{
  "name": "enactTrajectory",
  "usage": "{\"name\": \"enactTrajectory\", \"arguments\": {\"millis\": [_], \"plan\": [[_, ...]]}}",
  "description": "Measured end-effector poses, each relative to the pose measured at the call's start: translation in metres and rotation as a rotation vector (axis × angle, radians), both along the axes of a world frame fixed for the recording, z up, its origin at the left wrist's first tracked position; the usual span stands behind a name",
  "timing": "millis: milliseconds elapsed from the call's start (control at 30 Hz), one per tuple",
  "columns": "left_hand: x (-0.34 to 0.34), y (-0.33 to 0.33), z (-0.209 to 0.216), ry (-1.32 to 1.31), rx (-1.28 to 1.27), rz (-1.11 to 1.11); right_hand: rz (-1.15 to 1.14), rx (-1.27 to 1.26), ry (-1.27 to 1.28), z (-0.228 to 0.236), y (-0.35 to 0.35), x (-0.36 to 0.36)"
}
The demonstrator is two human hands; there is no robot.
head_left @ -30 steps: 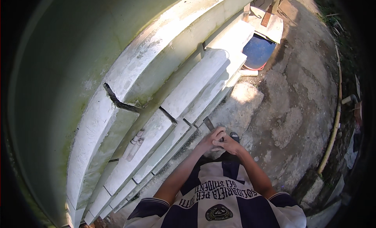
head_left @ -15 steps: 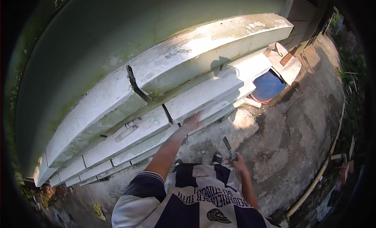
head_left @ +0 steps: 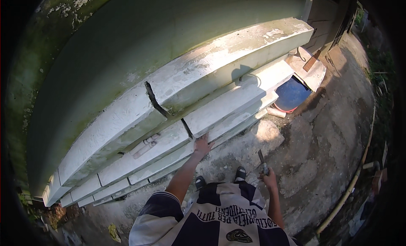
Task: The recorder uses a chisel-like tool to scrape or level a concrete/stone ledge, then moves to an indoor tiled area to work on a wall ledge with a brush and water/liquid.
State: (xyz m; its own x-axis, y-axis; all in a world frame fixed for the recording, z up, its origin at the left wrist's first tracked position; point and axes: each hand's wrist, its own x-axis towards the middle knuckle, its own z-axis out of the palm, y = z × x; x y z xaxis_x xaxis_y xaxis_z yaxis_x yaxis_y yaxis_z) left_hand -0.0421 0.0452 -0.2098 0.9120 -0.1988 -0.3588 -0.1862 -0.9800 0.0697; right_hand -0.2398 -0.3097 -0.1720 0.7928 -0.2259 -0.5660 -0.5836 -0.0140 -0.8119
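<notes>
Left hand lies flat, fingers spread, on the stacked white concrete slabs, while the right hand, fingers clamped on a narrow metal blade tool, seems readied to work the slab edge, needing a steady aim.

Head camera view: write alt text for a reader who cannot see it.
Seen from above, a person's left hand presses on the edge of a stack of long white concrete slabs piled against a green wall, while the right hand holds a small blade-like tool. A blue tub sits at the stack's far end on cracked ground.
</notes>
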Motion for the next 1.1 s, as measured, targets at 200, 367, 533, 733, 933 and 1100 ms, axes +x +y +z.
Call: {"name": "enactTrajectory", "arguments": {"millis": [200, 367, 533, 733, 933, 1100], "plan": [[-0.029, 0.022, -0.021, -0.261, 0.031, 0.168, 0.097, -0.090, -0.044, -0.032, 0.036, -0.011], [-0.033, 0.017, -0.024, -0.208, -0.051, 0.257, 0.147, -0.079, -0.028, -0.015, 0.076, -0.023], [-0.042, 0.027, -0.009, -0.231, -0.816, 0.393, 0.046, 0.025, 0.009, -0.009, 0.095, -0.047], [-0.051, 0.033, -0.038, -0.370, -0.499, 0.336, -0.003, -0.030, 0.025, -0.002, 0.107, -0.073], [-0.053, 0.014, -0.021, -0.270, -0.474, 0.494, -0.041, -0.074, 0.010, 0.004, 0.111, -0.091], [-0.044, 0.019, -0.020, -0.268, -0.633, 0.405, -0.032, -0.078, 0.049, 0.022, 0.125, -0.083]]}}
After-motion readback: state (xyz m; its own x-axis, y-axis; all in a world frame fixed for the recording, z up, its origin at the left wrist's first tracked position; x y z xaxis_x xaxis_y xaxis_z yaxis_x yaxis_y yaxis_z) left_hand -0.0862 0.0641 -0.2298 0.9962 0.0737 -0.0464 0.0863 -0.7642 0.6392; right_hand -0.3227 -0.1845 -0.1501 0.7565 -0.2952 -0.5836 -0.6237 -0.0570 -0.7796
